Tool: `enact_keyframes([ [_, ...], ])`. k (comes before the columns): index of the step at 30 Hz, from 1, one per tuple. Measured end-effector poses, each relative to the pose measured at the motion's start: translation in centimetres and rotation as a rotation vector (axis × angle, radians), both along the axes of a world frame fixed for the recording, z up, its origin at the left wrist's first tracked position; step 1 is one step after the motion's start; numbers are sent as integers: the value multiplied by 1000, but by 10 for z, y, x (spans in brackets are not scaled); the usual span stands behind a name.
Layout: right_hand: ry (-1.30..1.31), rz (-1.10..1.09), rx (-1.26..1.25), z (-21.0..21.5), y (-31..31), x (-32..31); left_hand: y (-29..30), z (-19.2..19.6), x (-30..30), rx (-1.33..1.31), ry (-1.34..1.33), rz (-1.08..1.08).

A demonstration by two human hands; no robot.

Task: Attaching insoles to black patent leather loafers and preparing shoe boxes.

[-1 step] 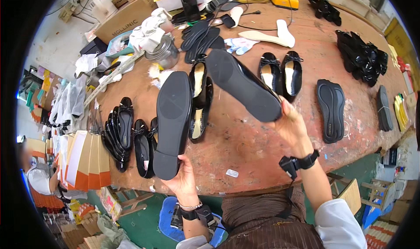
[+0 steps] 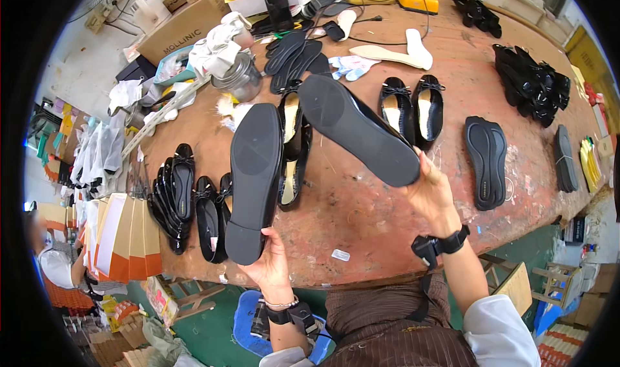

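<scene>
Black flat shoe (image 2: 254, 181), sole up, held above the near edge of the brown workbench (image 2: 387, 231); heel end sits in the left hand (image 2: 271, 267), fingers curled round the heel from below, toe pointing away from the person. Second black flat shoe (image 2: 357, 128), also sole up, held at its lower end by the right hand (image 2: 429, 193), fingers closed on the shoe's edge; it slants up and to the left, toe near the first shoe's toe but apart from it.

Beneath the two, on the bench: another black shoe with pale lining (image 2: 294, 147), lying open side up. To the right, a pair of black bow flats (image 2: 412, 109) side by side, then a pair of black insoles (image 2: 485, 160). Left edge of bench: row of black flats (image 2: 184, 202) packed close. Far side: metal can (image 2: 237, 80), white insoles (image 2: 394, 52), heap of black shoes (image 2: 533, 83) at far right.
</scene>
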State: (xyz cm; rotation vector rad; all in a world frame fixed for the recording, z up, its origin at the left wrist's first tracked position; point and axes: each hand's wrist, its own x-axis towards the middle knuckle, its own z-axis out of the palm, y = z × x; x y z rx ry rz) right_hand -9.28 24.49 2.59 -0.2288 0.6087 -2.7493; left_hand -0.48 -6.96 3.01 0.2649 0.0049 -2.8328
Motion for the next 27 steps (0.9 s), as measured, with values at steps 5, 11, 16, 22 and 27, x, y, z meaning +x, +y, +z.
enact_keyframes([
  [5,-7,91,-388,-15,12,33,26,5,-6,323,60,-86],
  [11,-41,97,-422,-21,18,44,40,11,1,513,54,-106],
  [16,-78,38,-404,-30,26,45,44,15,3,524,61,-123],
  [22,-101,21,-405,-27,33,42,49,11,0,506,56,-173],
  [27,-2,-263,138,12,31,30,48,-4,-12,321,-4,-120],
])
